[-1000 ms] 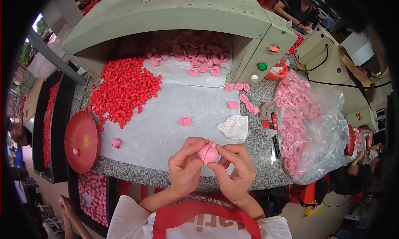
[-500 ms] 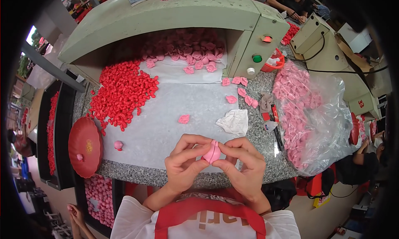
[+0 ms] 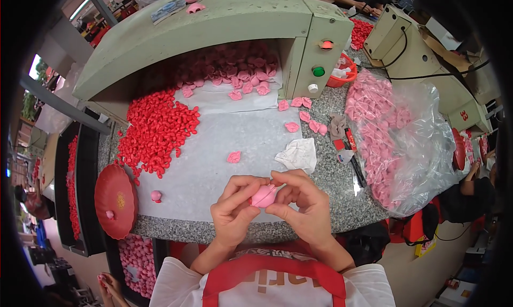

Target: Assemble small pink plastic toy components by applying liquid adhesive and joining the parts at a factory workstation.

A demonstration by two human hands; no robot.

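Observation:
My left hand pinches a small rounded pink plastic piece between thumb and fingers, above the front of the paper-covered bench. A dark seam line runs slantwise across the piece, and a bit of red shows at its left end. On the other side, my right hand has its thumb against the piece and its index finger curved just over its upper right. A single pink shell lies on the paper beyond my hands. To the left stands a finished-looking pink ball with a red base.
A pale green machine arches over heaped pink shells. Red pieces are piled on the left, near a red dish. On the right are a crumpled white cloth, marker pens and a plastic bag of pink shells. Other people sit nearby.
The pink piece has turned, its seam going from nearly upright to slanted. My right index finger has lifted a little off its top. The whole view has shifted slightly.

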